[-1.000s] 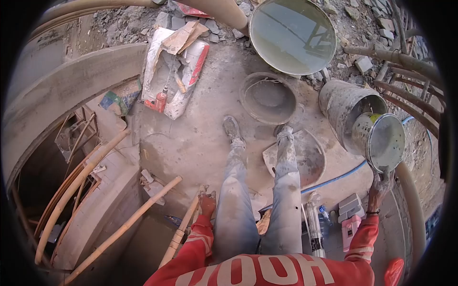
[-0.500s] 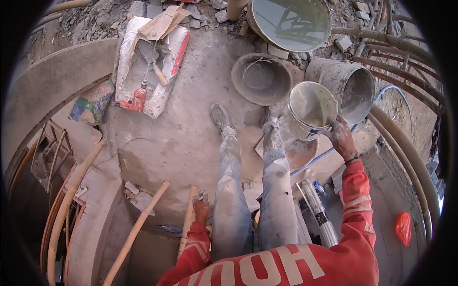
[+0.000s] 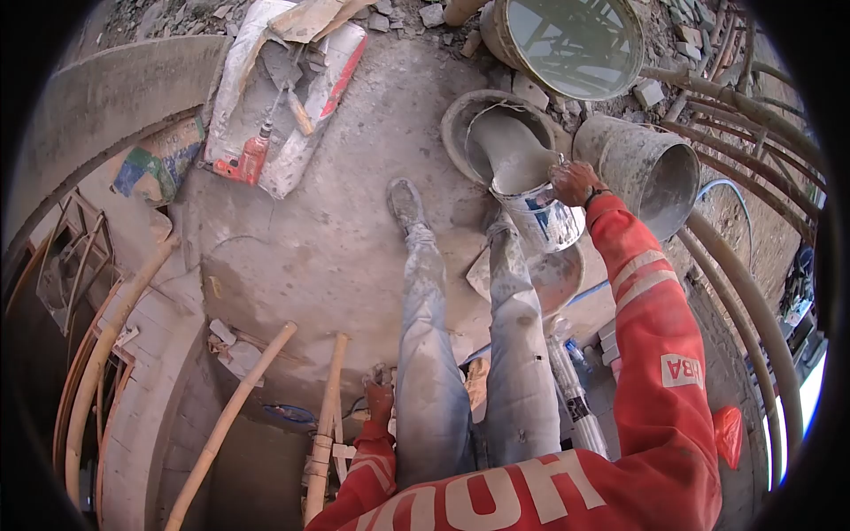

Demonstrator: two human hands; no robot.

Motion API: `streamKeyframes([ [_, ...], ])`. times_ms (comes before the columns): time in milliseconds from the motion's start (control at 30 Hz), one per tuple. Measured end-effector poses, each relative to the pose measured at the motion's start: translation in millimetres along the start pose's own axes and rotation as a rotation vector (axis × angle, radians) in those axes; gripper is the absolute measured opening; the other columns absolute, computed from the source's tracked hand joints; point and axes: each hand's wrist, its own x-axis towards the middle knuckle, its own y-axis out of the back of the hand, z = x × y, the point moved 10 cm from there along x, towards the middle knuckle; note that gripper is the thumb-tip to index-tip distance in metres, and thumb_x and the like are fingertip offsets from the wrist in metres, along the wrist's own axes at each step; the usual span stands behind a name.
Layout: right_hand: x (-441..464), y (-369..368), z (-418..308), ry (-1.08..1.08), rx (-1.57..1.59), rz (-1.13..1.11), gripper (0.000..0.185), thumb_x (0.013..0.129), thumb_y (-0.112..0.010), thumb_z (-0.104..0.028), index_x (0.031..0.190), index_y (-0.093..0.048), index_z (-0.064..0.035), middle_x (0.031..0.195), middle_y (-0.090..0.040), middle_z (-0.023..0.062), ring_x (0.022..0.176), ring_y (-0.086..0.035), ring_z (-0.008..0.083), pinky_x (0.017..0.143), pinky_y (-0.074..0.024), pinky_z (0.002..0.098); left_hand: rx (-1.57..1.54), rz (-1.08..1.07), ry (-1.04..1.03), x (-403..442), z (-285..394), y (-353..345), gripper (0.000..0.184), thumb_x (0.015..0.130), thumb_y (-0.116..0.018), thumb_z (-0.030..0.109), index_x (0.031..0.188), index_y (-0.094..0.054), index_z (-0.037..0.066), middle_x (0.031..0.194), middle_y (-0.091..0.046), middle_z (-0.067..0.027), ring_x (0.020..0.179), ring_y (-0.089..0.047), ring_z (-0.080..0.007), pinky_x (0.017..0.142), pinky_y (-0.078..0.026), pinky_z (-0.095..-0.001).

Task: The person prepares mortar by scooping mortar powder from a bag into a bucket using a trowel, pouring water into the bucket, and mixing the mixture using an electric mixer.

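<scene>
Big water tub (image 3: 503, 49) is beyond basin (image 3: 455, 142), to its R; big bucket (image 3: 611, 155) lies on its side, R of basin. Grey slurry (image 3: 512, 150) runs into basin: mid-pour, I'd judge, some in; amt. left in small bucket (image 3: 553, 223) can't tell. Small bucket's at basin's near-R edge, tipped; long axis slants from base, near-R, to mouth, facing far-L into basin. R hand (image 3: 575, 181) is closed on its rim. L hand (image 3: 379, 398), near-L of basin, well apart: finger spread & grip unclear.

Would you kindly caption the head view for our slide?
A right hand tips a small bucket, pouring grey liquid into a round basin.
</scene>
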Motion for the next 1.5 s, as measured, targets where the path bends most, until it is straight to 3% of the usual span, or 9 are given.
streamKeyframes([
  [100,38.2,-17.3,13.2,0.165,-0.077,0.195,0.069,0.074,-0.058,-0.067,0.104,-0.064,-0.0046,0.105,-0.065,0.0166,0.103,-0.061,0.0332,0.085,-0.0489,0.0438,0.074,-0.016,-0.046,-1.3,21.9,-9.8,0.028,0.089,-0.059,0.014,0.112,-0.056,0.000,0.106,-0.061,-0.0137,0.097,-0.058,-0.0212,0.086,-0.045,-0.0328],
  [333,49.4,4.0,3.3,-0.020,-0.013,-0.179,0.056,0.075,-0.065,-0.057,0.110,-0.067,-0.0132,0.111,-0.066,0.0095,0.105,-0.062,0.0287,0.084,-0.0512,0.0409,0.008,-0.037,0.050,-8.0,53.0,-26.1,0.030,0.083,-0.058,0.011,0.110,-0.058,-0.002,0.107,-0.059,-0.0200,0.099,-0.060,-0.0266,0.088,-0.045,-0.0364],
  [567,82.7,-34.0,31.8,0.011,0.167,-0.339,0.086,0.058,-0.069,-0.074,0.114,-0.065,-0.0090,0.112,-0.065,0.0096,0.106,-0.061,0.0303,0.087,-0.0495,0.0450,0.105,-0.116,0.066,-19.2,80.4,-46.9,0.028,0.086,-0.059,0.014,0.109,-0.058,-0.001,0.102,-0.060,-0.0201,0.093,-0.060,-0.0266,0.082,-0.046,-0.0369],
  [800,-14.1,-42.7,87.2,0.075,0.205,-0.200,0.065,0.060,-0.075,-0.058,0.099,-0.069,-0.0066,0.100,-0.068,0.0131,0.089,-0.066,0.0289,0.075,-0.0522,0.0398,0.181,-0.068,-0.045,-39.1,130.8,-58.3,0.024,0.084,-0.058,0.011,0.107,-0.060,0.002,0.094,-0.060,-0.0178,0.086,-0.058,-0.0258,0.077,-0.045,-0.0384],
  [833,-35.7,-35.0,100.3,0.159,0.234,0.275,0.062,0.062,-0.073,-0.056,0.098,-0.067,-0.0060,0.102,-0.066,0.0148,0.091,-0.064,0.0304,0.078,-0.0510,0.0397,0.199,-0.059,-0.050,-41.2,137.5,-59.2,0.025,0.083,-0.058,0.010,0.106,-0.059,0.001,0.093,-0.060,-0.0181,0.085,-0.057,-0.0268,0.076,-0.045,-0.0396],
  [867,-65.9,-41.8,114.9,0.152,0.266,0.371,0.060,0.062,-0.074,-0.053,0.098,-0.066,-0.0053,0.098,-0.064,0.0135,0.088,-0.062,0.0288,0.076,-0.0496,0.0389,0.214,-0.040,-0.052,-43.0,140.8,-56.9,0.025,0.082,-0.058,0.009,0.106,-0.059,0.000,0.093,-0.059,-0.0183,0.084,-0.057,-0.0279,0.076,-0.044,-0.0407],
  [1167,-375.5,-43.3,254.9,-0.612,0.916,0.754,0.044,0.068,-0.079,-0.032,0.091,-0.062,0.0011,0.065,-0.046,0.0024,0.059,-0.042,0.0146,0.054,-0.0366,0.0319,0.649,0.344,0.059,-54.5,148.9,-8.9,0.021,0.072,-0.067,0.016,0.085,-0.057,0.003,0.088,-0.060,-0.0207,0.085,-0.057,-0.0378,0.079,-0.043,-0.0465],
  [1300,-356.3,-73.1,291.5,-0.811,1.056,0.662,0.059,0.077,-0.073,-0.039,0.111,-0.057,0.0065,0.073,-0.053,0.0079,0.062,-0.049,0.0165,0.057,-0.0402,0.0316,0.442,0.391,0.032,-45.2,146.8,8.3,0.023,0.068,-0.074,0.019,0.077,-0.059,0.005,0.085,-0.061,-0.0177,0.086,-0.057,-0.0379,0.079,-0.044,-0.0471],
  [1500,-281.9,-110.7,302.0,-0.747,0.619,0.756,0.056,0.082,-0.066,-0.042,0.122,-0.055,-0.0042,0.092,-0.063,0.0199,0.084,-0.061,0.0284,0.066,-0.0471,0.0393,0.114,0.338,0.270,-27.7,47.3,44.9,0.029,0.069,-0.077,0.028,0.085,-0.067,0.006,0.095,-0.064,-0.0193,0.098,-0.058,-0.0366,0.083,-0.045,-0.0445],
])
